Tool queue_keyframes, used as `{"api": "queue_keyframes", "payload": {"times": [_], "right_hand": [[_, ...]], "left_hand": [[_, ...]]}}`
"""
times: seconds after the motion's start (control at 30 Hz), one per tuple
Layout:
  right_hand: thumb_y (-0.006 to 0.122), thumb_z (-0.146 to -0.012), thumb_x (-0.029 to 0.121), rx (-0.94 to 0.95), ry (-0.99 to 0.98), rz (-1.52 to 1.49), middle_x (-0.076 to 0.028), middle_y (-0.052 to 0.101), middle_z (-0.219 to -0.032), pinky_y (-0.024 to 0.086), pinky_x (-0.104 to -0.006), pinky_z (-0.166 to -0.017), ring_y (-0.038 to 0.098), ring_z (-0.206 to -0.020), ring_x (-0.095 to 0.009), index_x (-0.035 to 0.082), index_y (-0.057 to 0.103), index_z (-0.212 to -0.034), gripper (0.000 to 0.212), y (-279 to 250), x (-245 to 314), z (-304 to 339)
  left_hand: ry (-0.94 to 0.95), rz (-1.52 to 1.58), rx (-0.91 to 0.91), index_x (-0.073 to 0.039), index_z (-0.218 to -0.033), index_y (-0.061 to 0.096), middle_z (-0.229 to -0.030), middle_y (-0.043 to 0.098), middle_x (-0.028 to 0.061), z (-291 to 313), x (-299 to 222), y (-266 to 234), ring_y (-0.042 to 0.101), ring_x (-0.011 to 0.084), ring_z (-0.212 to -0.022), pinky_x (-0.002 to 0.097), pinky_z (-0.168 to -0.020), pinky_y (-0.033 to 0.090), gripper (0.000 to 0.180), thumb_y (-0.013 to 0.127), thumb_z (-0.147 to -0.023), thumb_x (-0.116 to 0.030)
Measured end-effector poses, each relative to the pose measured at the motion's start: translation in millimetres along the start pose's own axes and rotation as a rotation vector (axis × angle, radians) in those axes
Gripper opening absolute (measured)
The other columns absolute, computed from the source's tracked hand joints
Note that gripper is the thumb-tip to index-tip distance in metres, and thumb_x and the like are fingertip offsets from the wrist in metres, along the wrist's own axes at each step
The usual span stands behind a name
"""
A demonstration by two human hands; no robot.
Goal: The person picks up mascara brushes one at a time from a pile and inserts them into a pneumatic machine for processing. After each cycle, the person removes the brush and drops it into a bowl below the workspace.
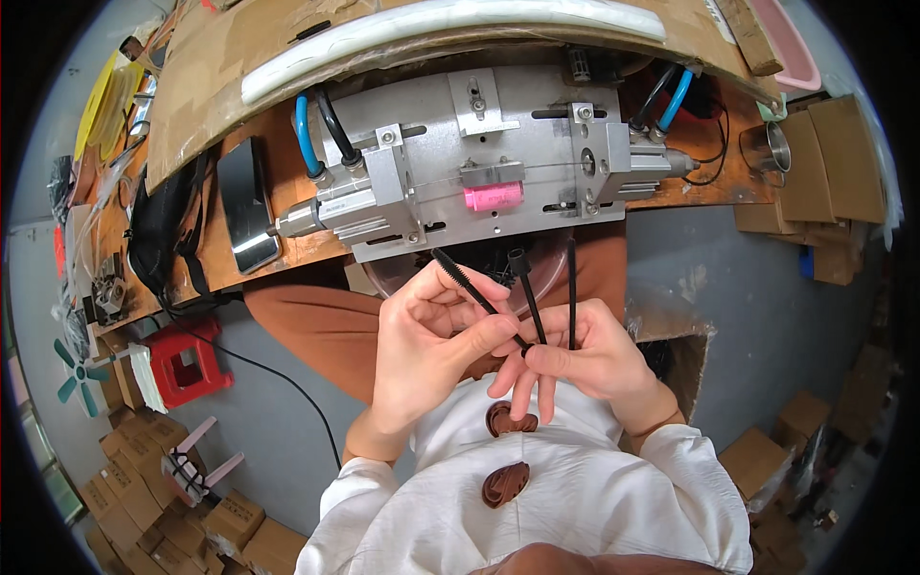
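Observation:
Between the thumb and fingers of my left hand (446, 331) is a slim black brush wand (465, 280), its ribbed, bristly end pointing up and left. The wand's lower end meets the fingertips of my right hand (585, 355). My right hand grips two more thin black sticks: a stick with a wider tube-like tip (523, 278) and a plain narrow one (572, 292). Both stand roughly upright. Behind my hands, a clear bowl (548, 278) in my lap holds dark pieces, partly hidden by the fingers and the bench edge.
On the bench ahead sits a metal fixture plate (446, 216) with two air cylinders, blue and black hoses and a pink block (494, 195). A phone (247, 206) and black bag (163, 230) lie left; a metal mug (764, 153) stands right. A red stool (187, 364) and cardboard boxes (134, 479) occupy the floor.

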State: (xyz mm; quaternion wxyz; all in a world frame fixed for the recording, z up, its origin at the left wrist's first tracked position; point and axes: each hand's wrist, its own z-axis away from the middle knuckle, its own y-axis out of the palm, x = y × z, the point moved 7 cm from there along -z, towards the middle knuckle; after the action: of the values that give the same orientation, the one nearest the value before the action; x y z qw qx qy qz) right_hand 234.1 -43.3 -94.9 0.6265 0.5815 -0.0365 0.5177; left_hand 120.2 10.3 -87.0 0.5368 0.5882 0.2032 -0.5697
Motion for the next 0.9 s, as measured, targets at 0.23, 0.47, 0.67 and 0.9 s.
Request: {"api": "queue_keyframes", "payload": {"times": [0.23,0.47,0.67,0.9], "right_hand": [[0.044,-0.1,0.02,-0.015,0.055,0.041,-0.022,0.066,-0.104,0.059,-0.0313,-0.064,0.069,-0.086,-0.027,-0.009,0.049,-0.124,0.038,6.2,0.2,6.2],[0.044,-0.097,0.016,-0.098,0.02,0.083,-0.032,0.064,-0.099,0.059,-0.0365,-0.056,0.069,-0.081,-0.036,-0.013,0.05,-0.119,0.037,10.6,1.9,7.1],[0.038,-0.102,0.023,-0.025,0.023,-0.005,-0.024,0.064,-0.107,0.059,-0.0316,-0.066,0.068,-0.09,-0.028,-0.01,0.044,-0.129,0.043,7.3,-0.5,12.2],[0.035,-0.103,0.029,0.031,0.257,0.278,-0.017,0.068,-0.077,0.056,-0.0286,-0.05,0.068,-0.063,-0.022,-0.011,0.045,-0.126,0.048,-11.4,-7.0,4.4]], "left_hand": [[-0.014,0.028,0.016,0.007,-0.098,0.061,-0.092,0.068,0.0144,3.3,2.5,-3.1,0.067,0.0146,-0.076,0.0242,-0.068,0.055,0.02,0.07,-0.08,0.005],[-0.054,0.038,0.016,0.009,-0.103,0.061,-0.094,0.068,0.014,8.3,-5.1,3.3,0.068,0.0172,-0.084,0.0261,-0.071,0.056,0.021,0.066,-0.083,0.006],[-0.002,-0.03,0.088,0.008,-0.103,0.058,-0.105,0.061,0.0161,8.1,-5.3,10.2,0.065,0.0208,-0.094,0.0284,-0.077,0.055,0.015,0.055,-0.089,0.008],[0.879,-1.291,0.105,-0.008,-0.091,0.071,-0.104,0.06,0.0067,22.5,-48.4,31.6,0.052,0.0203,-0.082,0.0295,-0.07,0.042,0.029,0.066,-0.062,-0.01]]}}
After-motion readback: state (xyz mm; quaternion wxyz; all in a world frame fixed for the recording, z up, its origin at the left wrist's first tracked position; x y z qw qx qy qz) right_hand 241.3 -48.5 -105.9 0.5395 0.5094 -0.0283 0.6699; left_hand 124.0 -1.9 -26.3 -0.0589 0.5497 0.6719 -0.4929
